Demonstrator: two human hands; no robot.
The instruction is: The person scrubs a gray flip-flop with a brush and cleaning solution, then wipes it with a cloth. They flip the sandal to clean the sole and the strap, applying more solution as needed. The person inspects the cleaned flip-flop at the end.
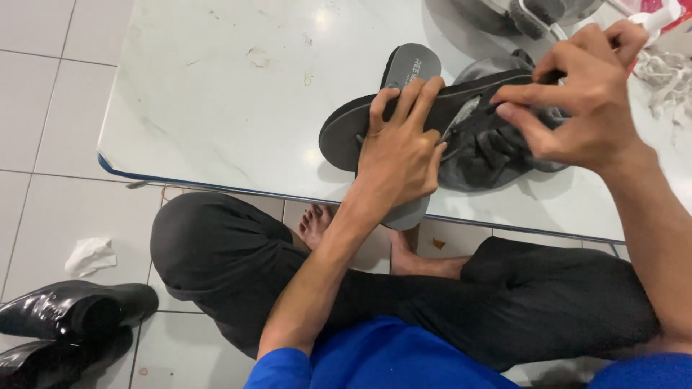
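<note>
A dark grey flip-flop sandal [346,130] lies on its side on the white marble table [216,94], its sole edge facing me. My left hand [400,148] presses down on it, fingers spread over the edge. My right hand [584,101] pinches at the sandal's strap area near a whitish worn patch [465,115]. A second grey sandal [414,65] lies under the first, its heel hanging over the table's near edge. A dark grey cloth [483,158] is bunched beneath my right hand.
A pair of shiny black shoes [65,310] stands on the tiled floor at lower left, near a crumpled white tissue [90,253]. White crumpled material [667,79] lies at the table's right. A round grey object [504,14] sits at the far edge. My crossed legs are under the table.
</note>
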